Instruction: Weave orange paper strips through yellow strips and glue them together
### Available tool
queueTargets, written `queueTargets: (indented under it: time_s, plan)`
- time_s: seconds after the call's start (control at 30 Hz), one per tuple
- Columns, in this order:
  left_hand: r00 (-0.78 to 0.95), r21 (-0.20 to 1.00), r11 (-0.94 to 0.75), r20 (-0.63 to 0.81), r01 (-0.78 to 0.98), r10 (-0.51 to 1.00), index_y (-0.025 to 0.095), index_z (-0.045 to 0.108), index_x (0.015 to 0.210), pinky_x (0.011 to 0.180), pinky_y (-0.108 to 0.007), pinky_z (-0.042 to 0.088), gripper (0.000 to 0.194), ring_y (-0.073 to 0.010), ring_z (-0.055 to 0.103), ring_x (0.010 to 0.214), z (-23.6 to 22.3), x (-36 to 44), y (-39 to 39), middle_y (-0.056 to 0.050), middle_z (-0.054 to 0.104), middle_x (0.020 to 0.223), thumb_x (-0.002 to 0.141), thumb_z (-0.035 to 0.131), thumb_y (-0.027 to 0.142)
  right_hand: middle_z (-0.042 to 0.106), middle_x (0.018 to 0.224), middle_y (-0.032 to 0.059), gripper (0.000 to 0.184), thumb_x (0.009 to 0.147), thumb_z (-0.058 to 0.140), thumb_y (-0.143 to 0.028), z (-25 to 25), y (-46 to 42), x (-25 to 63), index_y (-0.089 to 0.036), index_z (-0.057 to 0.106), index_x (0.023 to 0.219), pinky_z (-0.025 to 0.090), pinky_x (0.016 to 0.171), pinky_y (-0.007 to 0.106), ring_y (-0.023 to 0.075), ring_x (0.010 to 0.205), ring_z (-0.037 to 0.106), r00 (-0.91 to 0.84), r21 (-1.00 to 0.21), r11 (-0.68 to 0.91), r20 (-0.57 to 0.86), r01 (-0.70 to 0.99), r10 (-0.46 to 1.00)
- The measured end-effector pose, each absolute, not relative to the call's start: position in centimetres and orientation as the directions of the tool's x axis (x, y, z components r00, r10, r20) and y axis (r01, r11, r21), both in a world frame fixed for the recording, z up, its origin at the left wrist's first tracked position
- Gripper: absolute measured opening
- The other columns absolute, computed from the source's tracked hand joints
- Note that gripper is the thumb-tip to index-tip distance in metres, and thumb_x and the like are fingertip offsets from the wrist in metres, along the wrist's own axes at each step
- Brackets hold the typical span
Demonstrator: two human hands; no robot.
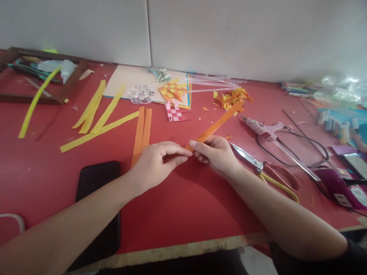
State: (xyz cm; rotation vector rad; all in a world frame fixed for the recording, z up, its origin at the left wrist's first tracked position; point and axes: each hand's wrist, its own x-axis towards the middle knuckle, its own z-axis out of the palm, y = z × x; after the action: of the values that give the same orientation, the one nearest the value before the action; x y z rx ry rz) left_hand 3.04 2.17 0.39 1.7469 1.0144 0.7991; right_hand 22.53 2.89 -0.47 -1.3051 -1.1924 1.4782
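An orange paper strip (219, 124) slants up and to the right above the red table. Its lower part is pinched between the thumb and fingers of my right hand (219, 152). My left hand (155, 162) meets it at the lower end, fingers curved together in a pinch; the fingertips partly hide that end. Two more orange strips (146, 128) lie beside my left hand, partly covered by it. Scissors (258, 164) with red and yellow handles rest to the right of my right hand. Farther back lies a pink-and-white checkered woven paper piece (174, 112).
Yellow strips (97, 118) and a black phone (99, 183) lie left. Behind are a bead container (142, 94), orange-and-yellow woven pieces (172, 89) and paper scraps (233, 100). A pink glue gun (265, 129) with a cord lies right. A wooden frame (65, 89) stands back left.
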Motion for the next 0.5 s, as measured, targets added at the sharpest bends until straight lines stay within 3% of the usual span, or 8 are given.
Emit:
queueTargets:
  time_s: [0.3,0.5]
  plan:
    - [0.411,0.928,-0.215,0.075,0.305,0.908,0.026,0.076,0.092,0.084,-0.03,0.055,0.012,-0.0186,0.071,0.092,0.4,3.1,1.9,-0.001,0.077,0.099,0.087,0.066,0.025,0.061,0.057,-0.0008,0.03,0.073,0.079,-0.044,0.4,4.2,24.6,-0.015,0.073,0.075,0.038,0.04,0.019,0.0064,0.047,0.05,-0.273,-0.965,-0.191,-0.235,0.178,0.933]
    - [0.407,0.922,-0.228,0.086,0.314,0.909,0.025,0.076,0.092,0.079,-0.028,0.054,0.01,-0.0176,0.07,0.086,0.6,3.2,1.8,-0.001,0.076,0.093,0.085,0.068,0.026,0.06,0.055,-0.0017,0.029,0.073,0.08,-0.044,0.3,4.2,24.8,-0.016,0.074,0.075,0.037,0.04,0.019,0.0064,0.047,0.05,-0.271,-0.972,-0.169,-0.208,0.161,0.94]
